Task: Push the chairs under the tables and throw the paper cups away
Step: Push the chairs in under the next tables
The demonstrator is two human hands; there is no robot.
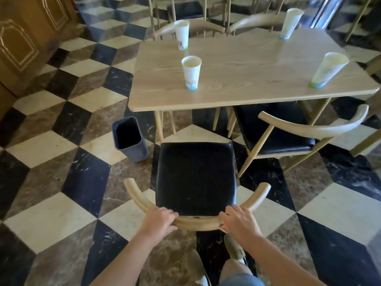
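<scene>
A wooden chair with a black seat (195,176) stands pulled out in front of the light wooden table (247,65). My left hand (158,221) and my right hand (239,221) both grip its curved backrest. A second chair (288,129) stands to the right, its seat partly under the table. Several white paper cups stand upright on the table: one near the front left (191,72), one at the back left (182,34), one at the back right (290,22), one at the right edge (327,69).
A dark grey bin (129,139), open and looking empty, stands on the checkered floor by the table's front left leg. More chairs (193,25) sit behind the table. A wooden cabinet (26,38) stands far left. My feet (216,263) are behind the chair.
</scene>
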